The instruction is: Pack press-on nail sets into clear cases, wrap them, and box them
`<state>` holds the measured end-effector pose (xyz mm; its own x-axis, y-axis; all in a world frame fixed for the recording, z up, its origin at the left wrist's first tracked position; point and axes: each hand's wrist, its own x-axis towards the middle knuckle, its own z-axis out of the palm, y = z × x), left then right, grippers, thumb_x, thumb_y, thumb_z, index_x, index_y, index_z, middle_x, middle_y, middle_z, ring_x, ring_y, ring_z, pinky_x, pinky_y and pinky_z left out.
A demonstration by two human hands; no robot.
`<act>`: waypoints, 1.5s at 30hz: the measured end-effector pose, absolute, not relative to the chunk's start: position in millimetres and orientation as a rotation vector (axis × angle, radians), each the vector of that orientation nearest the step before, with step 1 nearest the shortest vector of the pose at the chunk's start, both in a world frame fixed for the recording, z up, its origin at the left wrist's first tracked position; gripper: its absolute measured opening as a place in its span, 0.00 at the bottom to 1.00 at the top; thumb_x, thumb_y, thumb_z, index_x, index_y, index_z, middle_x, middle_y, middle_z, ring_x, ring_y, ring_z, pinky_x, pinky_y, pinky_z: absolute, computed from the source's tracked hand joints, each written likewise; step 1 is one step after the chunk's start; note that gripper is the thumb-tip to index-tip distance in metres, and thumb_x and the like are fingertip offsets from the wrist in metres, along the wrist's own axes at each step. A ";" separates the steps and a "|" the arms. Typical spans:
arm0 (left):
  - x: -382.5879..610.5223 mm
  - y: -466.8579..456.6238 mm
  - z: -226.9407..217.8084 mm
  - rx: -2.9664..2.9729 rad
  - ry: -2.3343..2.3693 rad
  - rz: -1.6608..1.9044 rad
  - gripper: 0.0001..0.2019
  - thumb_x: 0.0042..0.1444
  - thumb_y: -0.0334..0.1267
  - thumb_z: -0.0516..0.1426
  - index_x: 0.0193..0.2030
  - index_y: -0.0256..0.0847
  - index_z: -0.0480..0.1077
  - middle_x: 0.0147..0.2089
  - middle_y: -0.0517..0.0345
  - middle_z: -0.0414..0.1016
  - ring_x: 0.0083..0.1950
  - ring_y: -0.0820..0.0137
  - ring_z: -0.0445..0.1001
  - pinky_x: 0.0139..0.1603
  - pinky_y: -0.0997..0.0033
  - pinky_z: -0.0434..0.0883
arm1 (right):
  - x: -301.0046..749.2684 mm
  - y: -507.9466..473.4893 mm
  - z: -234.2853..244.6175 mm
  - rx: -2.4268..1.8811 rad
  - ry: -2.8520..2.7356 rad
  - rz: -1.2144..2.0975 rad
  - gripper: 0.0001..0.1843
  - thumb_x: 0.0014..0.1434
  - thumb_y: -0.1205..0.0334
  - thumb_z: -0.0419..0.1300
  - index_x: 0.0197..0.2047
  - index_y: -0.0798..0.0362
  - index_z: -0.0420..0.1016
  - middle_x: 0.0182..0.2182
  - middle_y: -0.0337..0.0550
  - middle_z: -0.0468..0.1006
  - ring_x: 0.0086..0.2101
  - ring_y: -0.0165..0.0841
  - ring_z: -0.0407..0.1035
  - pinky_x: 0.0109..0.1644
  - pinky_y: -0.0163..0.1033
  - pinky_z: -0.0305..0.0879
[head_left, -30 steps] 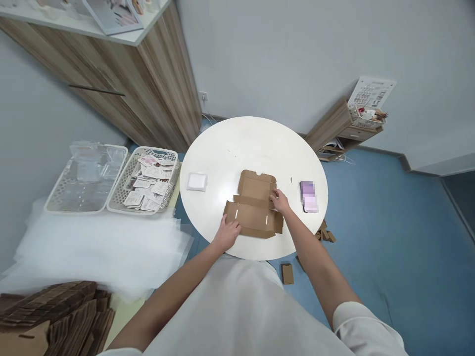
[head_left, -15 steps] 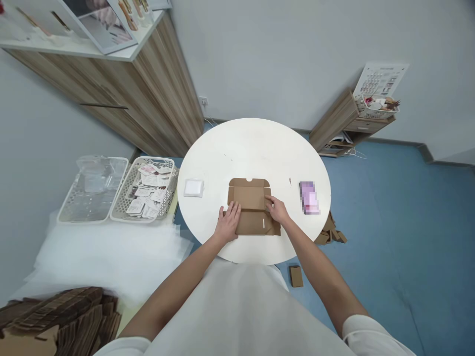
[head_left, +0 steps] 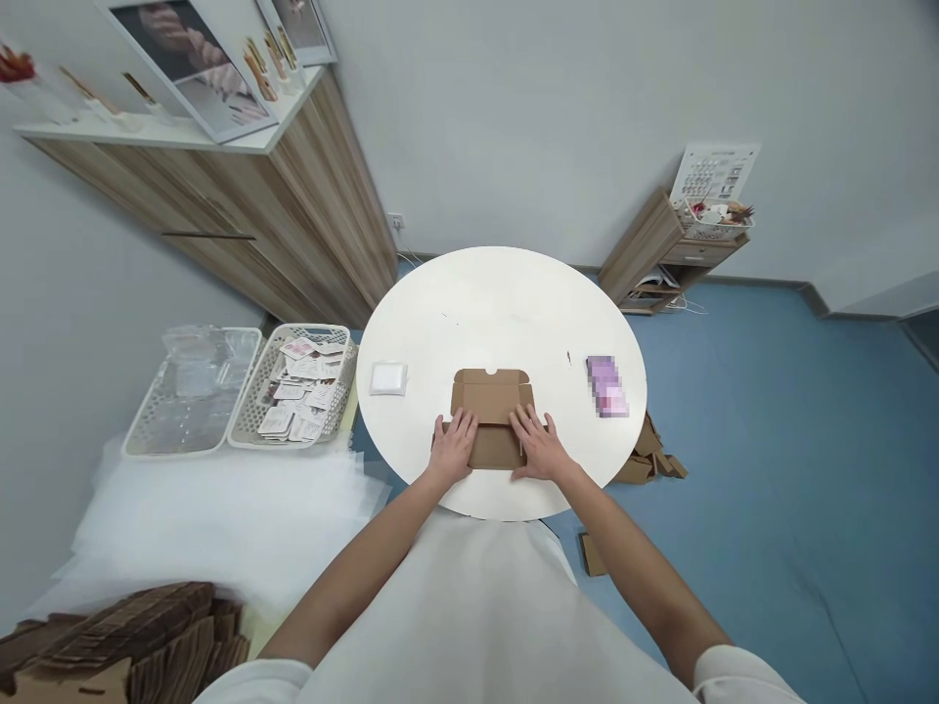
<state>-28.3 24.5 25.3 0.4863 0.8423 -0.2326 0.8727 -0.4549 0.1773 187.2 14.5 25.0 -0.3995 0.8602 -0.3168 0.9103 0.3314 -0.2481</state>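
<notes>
A brown cardboard mailer box [head_left: 493, 399], partly folded, lies on the round white table [head_left: 499, 313] with its lid panel laid back away from me. My left hand [head_left: 453, 448] rests on the left end of its near part, fingers stretched forward. On the right end, my right hand [head_left: 539, 448] presses down with fingers extended and thumb pointing inward. Both palms hide the box's side flaps. A small white packet [head_left: 388, 378] lies left of the box. Toward the right edge is a purple, blurred-out object [head_left: 606, 386].
Left of the table stand a white basket of printed cards [head_left: 300, 386] and another with clear plastic packs [head_left: 195, 391]. White sheets [head_left: 220, 508] and stacked flat cardboard [head_left: 132, 645] lie nearer. Cardboard pieces [head_left: 649, 455] and a small brown box [head_left: 593, 555] are on the blue floor.
My right hand has moved from pinching the box's right flap to lying spread over its near right end. The right side flap is now folded in. My left hand stays at the left end.
</notes>
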 end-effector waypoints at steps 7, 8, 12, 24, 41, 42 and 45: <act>-57.0 3.0 22.5 2.405 1.603 0.066 0.48 0.33 0.42 0.63 0.62 0.41 0.46 0.66 0.43 0.41 0.66 0.50 0.35 0.60 0.44 0.38 | 168.4 1.6 10.7 1.691 2.349 -0.509 0.62 0.35 0.49 0.65 0.64 0.52 0.30 0.63 0.50 0.38 0.61 0.46 0.25 0.59 0.59 0.24; -65.2 -2.5 19.3 2.312 1.707 0.119 0.48 0.34 0.43 0.63 0.62 0.40 0.45 0.66 0.41 0.40 0.66 0.50 0.37 0.59 0.44 0.40 | 166.4 0.7 10.2 1.702 2.343 -0.514 0.61 0.35 0.50 0.65 0.64 0.52 0.29 0.63 0.50 0.38 0.61 0.46 0.25 0.59 0.59 0.24; -97.8 -20.0 1.5 1.848 1.909 0.269 0.43 0.41 0.45 0.59 0.62 0.34 0.44 0.61 0.36 0.53 0.61 0.51 0.53 0.54 0.50 0.56 | 159.6 -2.6 9.8 1.747 2.321 -0.575 0.60 0.37 0.49 0.64 0.64 0.50 0.28 0.63 0.50 0.37 0.61 0.45 0.25 0.58 0.59 0.27; -99.4 3.2 -3.7 1.530 1.741 0.531 0.16 0.48 0.35 0.53 0.45 0.35 0.66 0.36 0.52 0.72 0.38 0.68 0.71 0.40 0.68 0.67 | 144.8 -6.3 15.5 1.780 2.251 -0.604 0.59 0.39 0.49 0.63 0.64 0.49 0.27 0.64 0.49 0.35 0.61 0.46 0.26 0.58 0.57 0.33; -85.4 9.5 6.5 1.537 1.752 0.311 0.09 0.51 0.41 0.52 0.37 0.39 0.62 0.36 0.53 0.73 0.38 0.67 0.71 0.34 0.71 0.63 | 136.8 -7.0 17.0 1.685 2.276 -0.535 0.63 0.35 0.47 0.64 0.64 0.51 0.26 0.64 0.48 0.33 0.61 0.46 0.25 0.59 0.56 0.33; -85.2 11.4 6.4 1.535 1.767 0.279 0.09 0.51 0.41 0.51 0.36 0.40 0.62 0.37 0.53 0.73 0.38 0.67 0.71 0.34 0.72 0.63 | 137.1 -6.7 16.9 1.674 2.277 -0.526 0.64 0.34 0.46 0.64 0.64 0.51 0.26 0.64 0.48 0.32 0.61 0.46 0.25 0.59 0.56 0.33; -84.8 17.6 6.7 1.525 1.785 0.205 0.08 0.51 0.41 0.50 0.36 0.40 0.61 0.37 0.53 0.73 0.39 0.66 0.71 0.34 0.72 0.63 | 137.9 -6.5 16.6 1.642 2.277 -0.502 0.65 0.34 0.46 0.65 0.64 0.52 0.25 0.64 0.48 0.31 0.61 0.46 0.24 0.59 0.56 0.33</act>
<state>-84.8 17.6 6.7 0.0073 0.8983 -0.4393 0.7752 0.2724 0.5699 137.9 -6.5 16.6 -0.3091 0.8500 -0.4265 0.9506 0.2899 -0.1112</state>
